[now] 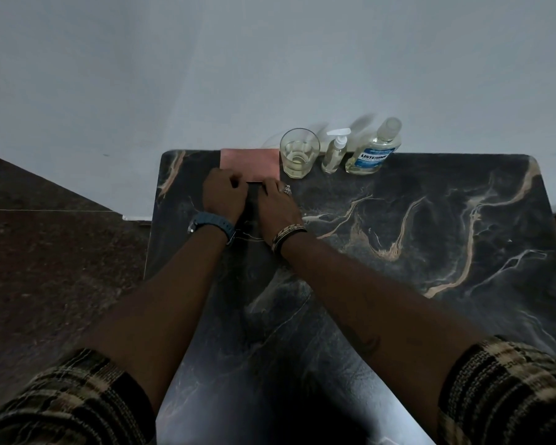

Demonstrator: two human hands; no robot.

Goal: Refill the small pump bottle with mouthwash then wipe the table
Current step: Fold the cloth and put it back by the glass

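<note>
Both hands meet at the near edge of the pink cloth [249,162] on the desk [430,236]: left hand [223,195] curled on it, right hand [278,200] pinching beside. Gather it flat before wiping. Glass [299,155], pump bottle [334,154] and mouthwash bottle [374,149] stand rightward along the far edge; steer clear of them.

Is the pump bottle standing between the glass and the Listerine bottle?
Yes, the small pump bottle stands upright between the drinking glass and the Listerine bottle at the table's far edge.
</note>
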